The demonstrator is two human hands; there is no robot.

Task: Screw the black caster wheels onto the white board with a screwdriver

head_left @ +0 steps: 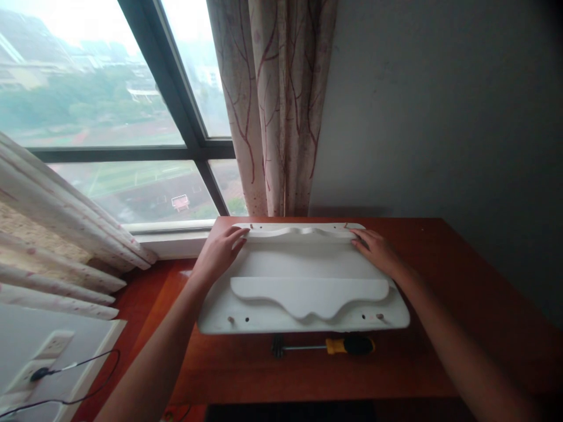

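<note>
A white wooden panel [303, 264] lies flat on the red-brown table [440, 281]. It has two wavy-edged rails, one along its far edge [299, 233] and one nearer me [310, 293]. My left hand [219, 252] rests on the far left end of the panel, with its fingers curled over the far rail's end. At the far right end, my right hand [377, 249] lies with fingers laid flat on the rail. A screwdriver [325, 346] with a yellow and black handle lies on the table just in front of the panel.
A grey wall rises behind the table on the right. A patterned curtain [277, 105] hangs at the window [109, 105] behind the panel. More curtain folds lie at the left, above a wall socket [41, 357] with a black cable.
</note>
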